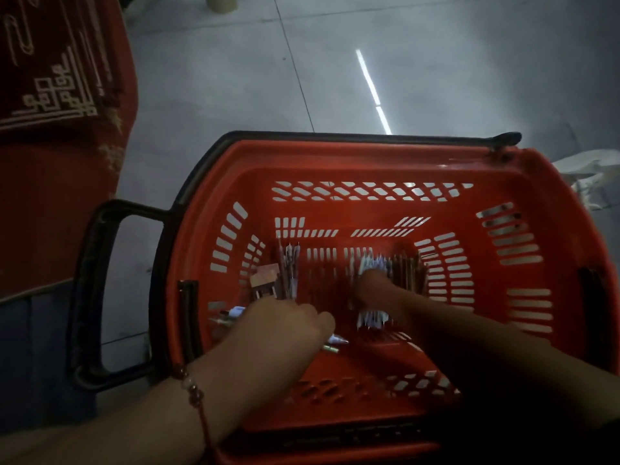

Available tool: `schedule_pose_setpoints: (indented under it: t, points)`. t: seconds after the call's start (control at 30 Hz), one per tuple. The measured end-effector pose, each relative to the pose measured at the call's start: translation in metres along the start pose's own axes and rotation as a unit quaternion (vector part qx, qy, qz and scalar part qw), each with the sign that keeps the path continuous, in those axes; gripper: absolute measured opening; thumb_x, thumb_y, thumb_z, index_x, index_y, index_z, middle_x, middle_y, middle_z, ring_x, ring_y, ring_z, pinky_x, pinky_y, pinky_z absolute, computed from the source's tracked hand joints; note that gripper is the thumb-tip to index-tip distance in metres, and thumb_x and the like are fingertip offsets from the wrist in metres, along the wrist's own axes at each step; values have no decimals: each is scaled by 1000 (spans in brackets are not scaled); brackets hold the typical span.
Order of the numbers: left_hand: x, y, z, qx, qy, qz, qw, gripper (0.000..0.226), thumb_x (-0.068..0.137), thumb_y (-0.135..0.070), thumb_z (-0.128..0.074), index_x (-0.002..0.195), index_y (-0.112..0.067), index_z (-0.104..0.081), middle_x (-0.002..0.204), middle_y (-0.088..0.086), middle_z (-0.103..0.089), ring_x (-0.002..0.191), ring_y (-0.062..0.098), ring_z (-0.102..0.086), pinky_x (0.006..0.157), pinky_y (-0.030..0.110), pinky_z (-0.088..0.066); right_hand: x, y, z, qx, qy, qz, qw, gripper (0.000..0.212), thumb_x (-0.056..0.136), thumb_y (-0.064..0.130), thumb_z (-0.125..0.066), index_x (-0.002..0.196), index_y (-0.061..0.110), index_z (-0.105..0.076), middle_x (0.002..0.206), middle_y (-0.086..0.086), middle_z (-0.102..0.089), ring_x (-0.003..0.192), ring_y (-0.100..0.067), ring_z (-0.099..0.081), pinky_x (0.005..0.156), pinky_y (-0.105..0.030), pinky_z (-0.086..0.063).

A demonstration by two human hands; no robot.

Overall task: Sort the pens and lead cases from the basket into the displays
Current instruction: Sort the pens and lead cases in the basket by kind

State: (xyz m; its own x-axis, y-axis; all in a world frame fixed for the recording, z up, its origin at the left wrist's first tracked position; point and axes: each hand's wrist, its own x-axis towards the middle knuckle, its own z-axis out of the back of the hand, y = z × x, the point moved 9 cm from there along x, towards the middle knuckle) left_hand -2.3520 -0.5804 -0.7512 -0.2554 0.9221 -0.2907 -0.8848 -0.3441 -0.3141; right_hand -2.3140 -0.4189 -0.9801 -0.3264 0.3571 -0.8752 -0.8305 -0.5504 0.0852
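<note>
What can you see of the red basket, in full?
The red basket looks like moulded plastic with slotted walls and floor. It stands upright on a grey tiled floor, with a dark handle sticking out at its left and a dark bar along its far rim. Pens and small cases lie on its bottom. The left hand and right hand reach inside.

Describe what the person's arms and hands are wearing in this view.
Both forearms are bare, with no sleeves or gloves in view. The left wrist wears a beaded bracelet of rounded pinkish beads on a dark red cord. The left hand shows no rings. The right hand is motion-blurred, so small details cannot be told.
</note>
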Motion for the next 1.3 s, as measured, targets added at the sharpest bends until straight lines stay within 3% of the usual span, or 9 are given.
schedule_pose_setpoints:
  t: [0.13,0.3,0.47,0.57,0.67,0.77,1.07,1.17,1.3]
  points:
    - [-1,3,-6,-34,13,-6,999,33,57,-26,-86,72,-28,-57,57,-7,-55,46,12,-53,40,25,-38,19,6,-13,-11,-7,20,1000,25,93,23,-62,111,6,-67,85,-4,-62,76,-18,-61,64,-27,-50]
    - [1,3,-12,-39,43,-9,998,34,52,-21,-87,71,-27,-58,56,-6,-54,45,12,-53,40,25,-39,23,-2,-19,-95,-14,5,995,20,94,17,-62,111,7,-67,94,-6,-66,74,-18,-59,60,-25,-45]
    - [7,6,0,6,33,22,999,22,95,-14,-49,115,-20,-54,109,1,-60,98,23,-58,77,34,-43,-4,12,-7,-114,7,85,990,20,98,26,-56,102,11,-68,101,-6,-71,75,-16,-62,52,-20,-42]
    - [9,2,8,36,12,11,999,24,95,-13,-48,117,-21,-55,111,1,-56,100,22,-51,88,37,-43,-60,27,6,43,76,113,990,24,98,31,-54,98,12,-69,92,-9,-72,77,-28,-67,58,-26,-52]
    - [7,2,22,37,-40,8,999,21,89,-15,-58,110,-20,-61,99,0,-58,90,20,-53,77,36,-45,-153,40,12,327,254,102,905,22,101,28,-53,95,10,-65,85,-9,-65,73,-21,-61,61,-27,-47]
    - [3,-6,36,35,-112,-17,993,38,66,-15,-79,103,-17,-69,86,-1,-61,75,19,-58,62,35,-47,-231,47,18,436,359,154,811,29,94,31,-61,109,6,-63,93,-13,-68,76,-18,-65,62,-24,-51]
    - [-12,-51,65,46,-165,-132,976,59,77,-12,-71,133,-7,-56,107,6,-66,93,24,-64,78,39,-55,-268,12,44,502,64,215,836,18,98,19,-56,97,8,-69,72,-5,-70,58,-11,-64,49,-20,-45]
    - [-16,-63,70,58,-161,-152,974,57,80,-11,-60,136,-6,-54,107,8,-68,93,25,-66,76,42,-56,-271,-1,52,495,32,230,837,18,97,9,-58,107,0,-69,78,-9,-71,63,-11,-64,53,-20,-47]
    - [-15,-59,76,91,-167,-114,975,69,72,-8,-75,137,-9,-53,102,7,-69,86,24,-65,70,41,-55,-273,-19,69,477,-16,235,847,13,95,2,-57,100,0,-69,71,-9,-68,62,-14,-61,54,-24,-46]
